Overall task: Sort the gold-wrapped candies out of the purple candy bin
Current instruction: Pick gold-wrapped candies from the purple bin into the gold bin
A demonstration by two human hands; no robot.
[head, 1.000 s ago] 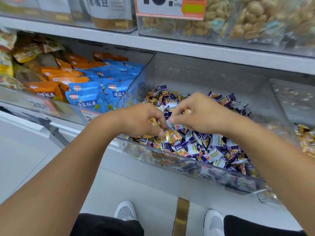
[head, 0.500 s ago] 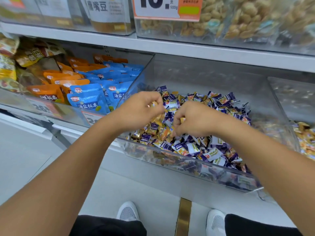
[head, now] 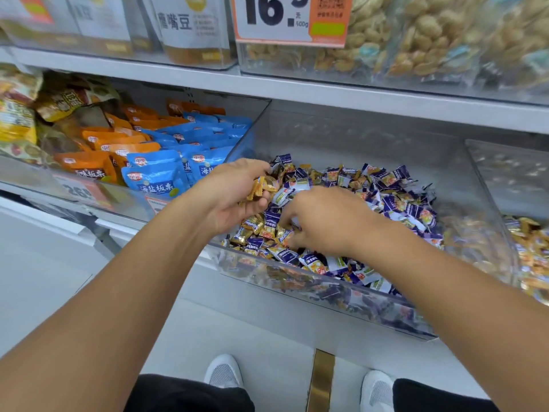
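Observation:
A clear plastic bin (head: pixel 350 295) on the lower shelf holds a heap of purple-wrapped candies (head: pixel 395 200) with gold-wrapped candies (head: pixel 252 226) mixed in near its front left corner. My left hand (head: pixel 234 194) hovers over that corner, palm turned inward, curled around a small bunch of gold-wrapped candies (head: pixel 263 185). My right hand (head: pixel 323 221) is pressed down into the pile beside it, fingers bent into the wrappers at the gold pieces; its fingertips are hidden, so a grip cannot be told.
Left of the bin stand blue snack packets (head: pixel 154 176) and orange packets (head: pixel 86 168) behind a clear front. A second bin of gold candies (head: pixel 531 251) lies at the right. The shelf above (head: pixel 297 90) carries snack tubs and a price tag (head: pixel 291 19).
My left hand lifted and turned, showing the gold candies it holds. My right hand moved down and toward me into the front of the pile. The view shifted slightly.

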